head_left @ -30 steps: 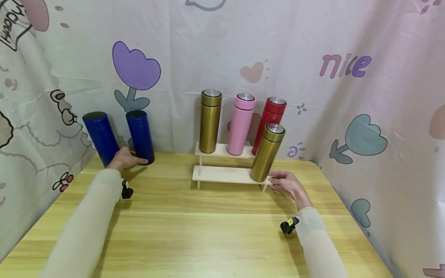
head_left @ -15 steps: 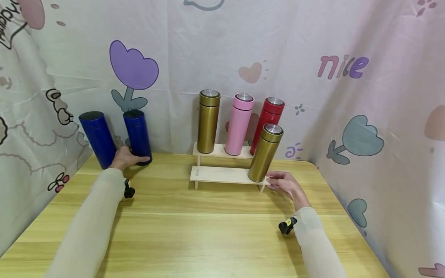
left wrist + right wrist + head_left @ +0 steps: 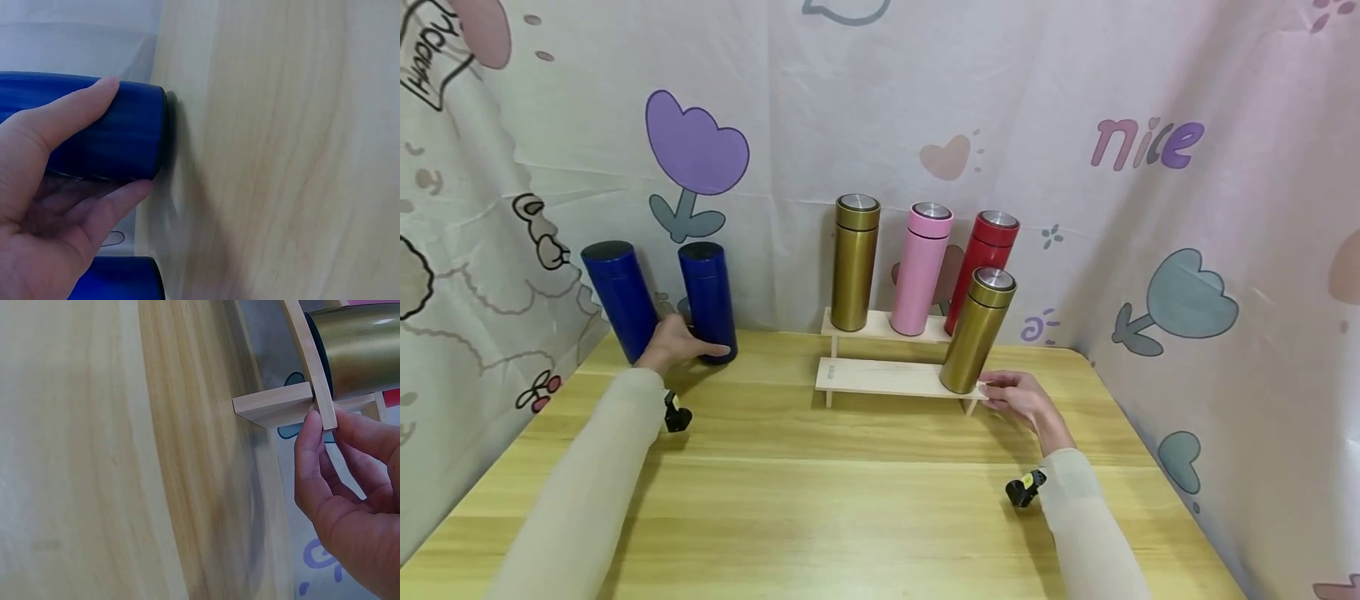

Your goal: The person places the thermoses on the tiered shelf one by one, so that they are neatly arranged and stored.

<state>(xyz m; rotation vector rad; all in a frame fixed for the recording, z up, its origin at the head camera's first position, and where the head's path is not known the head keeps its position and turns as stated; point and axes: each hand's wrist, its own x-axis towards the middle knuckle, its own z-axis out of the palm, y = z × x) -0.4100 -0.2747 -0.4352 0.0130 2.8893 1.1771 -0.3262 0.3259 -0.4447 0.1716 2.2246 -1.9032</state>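
Near the table's back left, my left hand (image 3: 676, 343) grips the lower part of a blue thermos bottle (image 3: 709, 296). In the left wrist view its thumb lies across the blue bottle (image 3: 119, 134), with fingers curled behind; whether the base touches the table I cannot tell. A second blue thermos bottle (image 3: 621, 296) stands left of that hand. My right hand (image 3: 1018, 400) pinches the right end of the lower board of a two-tier wooden rack (image 3: 880, 377); the right wrist view shows thumb and fingertips on the board edge (image 3: 322, 394). Beside them a gold thermos bottle (image 3: 976, 337) stands on this tier.
On the upper tier stand another gold bottle (image 3: 855, 267), a pink bottle (image 3: 921, 271) and a red bottle (image 3: 988, 242), partly hidden by the front gold one. A patterned curtain (image 3: 820, 100) hangs close behind the wooden table (image 3: 850, 500).
The blue bottle in my left hand has shifted slightly rightward and toward me. My right hand has kept its pinch on the rack, which stays in place.
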